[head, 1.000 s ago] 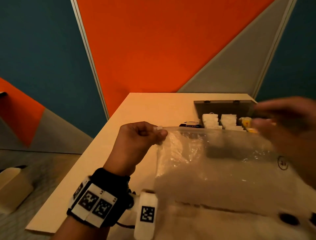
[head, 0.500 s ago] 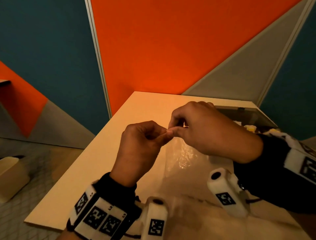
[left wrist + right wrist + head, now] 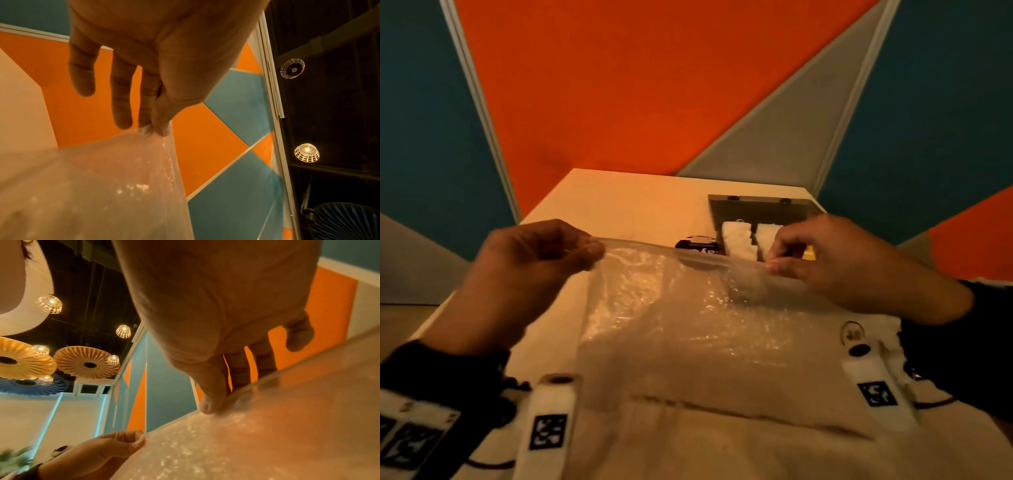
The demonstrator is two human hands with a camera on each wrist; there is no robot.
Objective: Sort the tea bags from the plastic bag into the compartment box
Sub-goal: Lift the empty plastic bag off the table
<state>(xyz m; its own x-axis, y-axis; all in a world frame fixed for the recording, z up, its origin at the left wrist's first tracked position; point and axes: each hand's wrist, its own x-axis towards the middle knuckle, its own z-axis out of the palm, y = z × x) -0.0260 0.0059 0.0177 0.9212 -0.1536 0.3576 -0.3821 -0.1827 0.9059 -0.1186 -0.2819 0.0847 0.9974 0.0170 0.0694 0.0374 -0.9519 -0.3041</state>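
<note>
The clear, crinkly plastic bag [image 3: 688,325] hangs above the bench [image 3: 626,205], its stiffer top strip pinched by left hand [image 3: 530,270] and right hand [image 3: 835,263]; it looks light, limp and slippery, best held there.

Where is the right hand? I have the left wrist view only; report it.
Observer: The right hand pinches the plastic bag at its top edge, opposite the left hand.
Operator: Report the compartment box.
Observer: The compartment box stands open on the table, beyond the bag.
Operator: State its contents.
Observer: White tea bags sit in two neighbouring compartments; a yellow item shows behind the right hand.
</note>
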